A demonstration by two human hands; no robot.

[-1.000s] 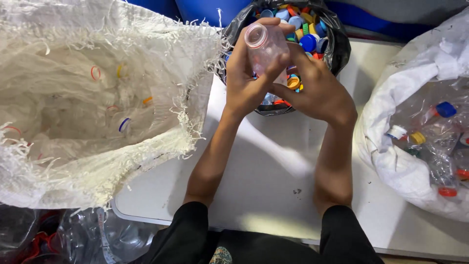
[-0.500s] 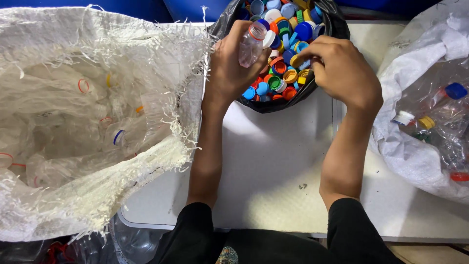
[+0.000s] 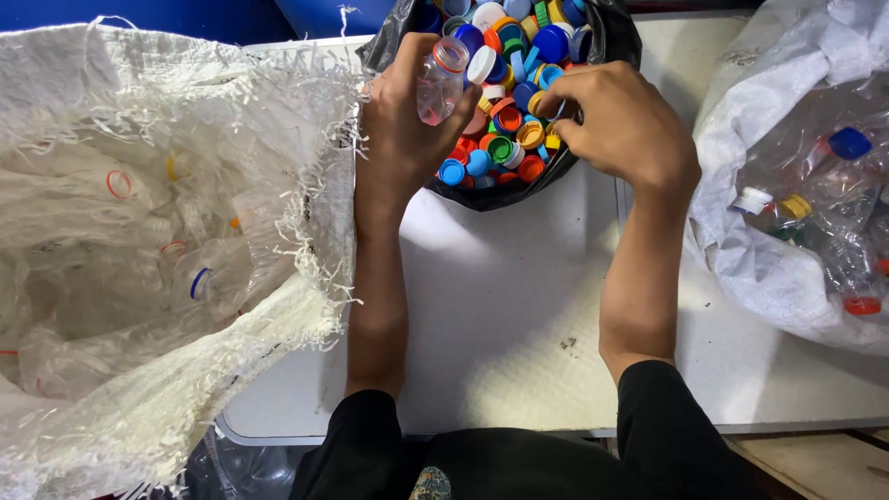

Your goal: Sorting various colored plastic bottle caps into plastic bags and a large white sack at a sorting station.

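while the left hand (image 3: 400, 130) is wrapped around a small clear plastic bottle (image 3: 439, 83), the bottle stands tilted over the near left edge of a black bag (image 3: 607, 42) at the far side of the white worktop (image 3: 500, 306); its neck, capless and ringed in pale red, points away from the person. the black bag is filled with loose bottle caps (image 3: 514, 102) in blue, orange, green, yellow, red and white. the right hand (image 3: 622, 125) rests at the bag's near right edge, fingers curled narrow and tips down among the caps; whether it pinches one cannot be told. both forearms lie over the worktop, with black sleeves at the lower edge of the view. to the left, touching the left forearm, a large white woven sack (image 3: 176, 268) with a frayed rim holds clear bottles without caps, some with coloured neck rings. to the right, a second white sack (image 3: 750, 231) holds clear bottles with caps on, blue, white, yellow and red.
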